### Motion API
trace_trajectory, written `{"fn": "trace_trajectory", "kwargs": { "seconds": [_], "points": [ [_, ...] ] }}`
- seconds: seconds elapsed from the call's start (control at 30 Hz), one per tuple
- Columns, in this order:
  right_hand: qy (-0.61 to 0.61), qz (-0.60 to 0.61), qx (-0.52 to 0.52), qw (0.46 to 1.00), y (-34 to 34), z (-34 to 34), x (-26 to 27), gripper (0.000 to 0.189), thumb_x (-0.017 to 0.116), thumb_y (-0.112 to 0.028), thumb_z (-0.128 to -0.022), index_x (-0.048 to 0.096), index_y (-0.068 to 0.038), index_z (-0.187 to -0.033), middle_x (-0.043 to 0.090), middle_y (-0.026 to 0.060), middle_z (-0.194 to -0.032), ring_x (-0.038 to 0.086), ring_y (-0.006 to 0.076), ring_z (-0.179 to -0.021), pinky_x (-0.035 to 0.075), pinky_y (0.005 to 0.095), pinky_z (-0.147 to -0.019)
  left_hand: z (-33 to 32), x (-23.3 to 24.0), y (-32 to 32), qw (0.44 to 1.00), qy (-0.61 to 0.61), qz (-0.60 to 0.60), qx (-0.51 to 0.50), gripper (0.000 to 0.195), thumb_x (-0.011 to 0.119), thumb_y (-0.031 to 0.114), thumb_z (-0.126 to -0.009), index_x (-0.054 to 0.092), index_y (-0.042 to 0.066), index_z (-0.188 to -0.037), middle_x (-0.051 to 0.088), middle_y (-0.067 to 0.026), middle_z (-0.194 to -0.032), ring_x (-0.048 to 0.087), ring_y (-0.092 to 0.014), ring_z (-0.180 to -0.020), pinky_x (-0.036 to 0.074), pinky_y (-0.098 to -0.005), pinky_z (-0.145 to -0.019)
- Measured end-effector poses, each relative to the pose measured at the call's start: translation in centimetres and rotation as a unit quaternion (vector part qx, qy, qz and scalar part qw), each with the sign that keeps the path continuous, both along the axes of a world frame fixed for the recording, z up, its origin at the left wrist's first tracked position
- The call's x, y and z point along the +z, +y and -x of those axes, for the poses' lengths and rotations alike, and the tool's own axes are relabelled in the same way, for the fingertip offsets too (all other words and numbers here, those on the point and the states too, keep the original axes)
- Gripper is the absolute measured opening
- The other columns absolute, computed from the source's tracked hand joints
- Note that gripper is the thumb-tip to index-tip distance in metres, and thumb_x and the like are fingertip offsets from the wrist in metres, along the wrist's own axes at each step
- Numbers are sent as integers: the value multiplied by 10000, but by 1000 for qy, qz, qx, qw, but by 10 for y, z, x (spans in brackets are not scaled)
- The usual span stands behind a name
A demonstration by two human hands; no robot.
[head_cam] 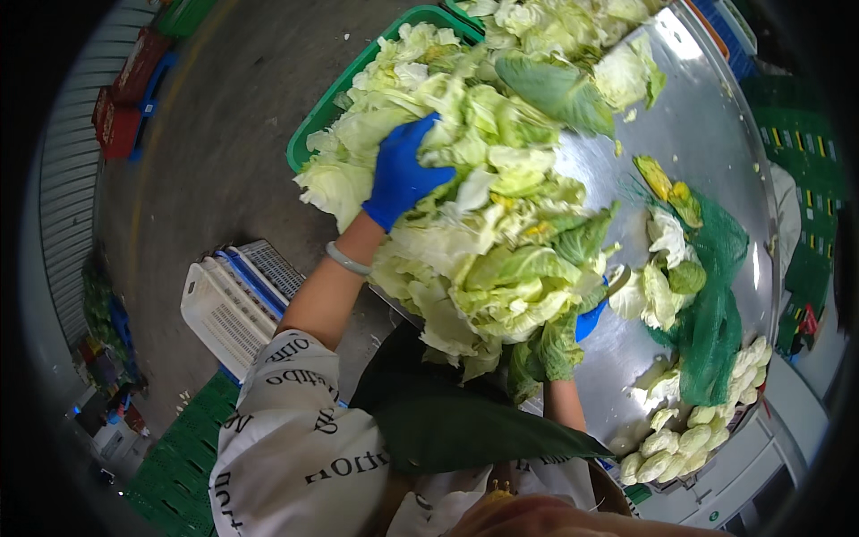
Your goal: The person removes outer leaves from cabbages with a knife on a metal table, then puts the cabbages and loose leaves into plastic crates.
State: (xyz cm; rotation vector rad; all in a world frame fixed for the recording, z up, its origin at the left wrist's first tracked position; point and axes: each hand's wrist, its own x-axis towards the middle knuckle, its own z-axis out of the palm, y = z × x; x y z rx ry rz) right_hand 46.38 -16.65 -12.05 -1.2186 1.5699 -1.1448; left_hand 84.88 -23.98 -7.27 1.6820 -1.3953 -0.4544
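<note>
Loose cabbage leaves (pixel 510 282) are heaped at the edge of a metal table (pixel 711 114) and spread into a green plastic crate (pixel 322 114). My left hand (pixel 409 171), in a blue glove, presses on the leaves beside the crate with its fingers spread; whether it grips any is unclear. My right hand (pixel 590 319), also blue-gloved, is at the heap's right side, mostly hidden by leaves. Part of a curved metal blade (pixel 618 280) shows next to it; its handle is hidden. A green mesh bag (pixel 715 268) and several loose leaves (pixel 658 288) lie to the right.
Several pale trimmed cabbage heads (pixel 678 446) lie at the table's lower right. White plastic crates (pixel 225 315) stand on the floor at left, near green crates (pixel 184 463). More leaves (pixel 557 27) are piled at the far end. Red and blue crates (pixel 124 131) stand farther off.
</note>
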Motion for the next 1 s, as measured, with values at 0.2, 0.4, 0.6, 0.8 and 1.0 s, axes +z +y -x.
{"fn": "trace_trajectory", "kwargs": {
  "seconds": [0.2, 0.4, 0.6, 0.8, 1.0],
  "points": [
    [-90, -28, 62, 994, -123, -125, 22, 417, 513, -98, -939, 473, -1, -1343, 596, 67, -1170, 582, 164, -997, 473, 298, -887, -93, -26, 12, 969, 146, -25, 199, 565, 770, 88, -698, 589, 64, -1233, 644, -90, -1065, 617, -192, -959, 488, -300, -820],
    [305, 231, 236, 893, -252, -326, 15, 463, 541, -7, -768, 589, -117, -1215, 660, 170, -1026, 633, 368, -854, 511, 427, -719, -112, -122, 19, 958, 61, -16, 278, 499, 638, 92, -827, 543, 118, -1316, 617, -166, -1139, 588, -314, -980, 464, -402, -851],
    [499, 298, 435, 688, -291, -417, -143, 473, 648, -141, -705, 565, -168, -1169, 587, 59, -1047, 566, 242, -934, 388, 432, -850, -96, -210, -10, 911, -163, -147, 349, 382, 550, 286, -902, 550, 147, -1258, 498, -74, -1334, 346, -404, -1285, 256, -552, -1023],
    [484, 292, 401, 721, -303, -444, -266, 433, 621, -115, -687, 567, -186, -1111, 564, 51, -1020, 559, 253, -923, 378, 408, -836, -146, -327, -16, 945, 160, -252, 133, 469, 650, 252, -833, 539, 106, -1265, 544, -95, -1285, 465, -343, -1172, 405, -487, -937],
    [476, 284, 401, 729, -325, -424, -300, 307, 596, -114, -732, 628, -194, -1027, 619, 72, -898, 611, 293, -823, 416, 456, -696, -122, -335, -3, 958, -97, -207, 174, 464, 613, 207, -851, 529, 63, -1284, 515, -138, -1323, 408, -362, -1239, 310, -483, -1023]
  ]
}}
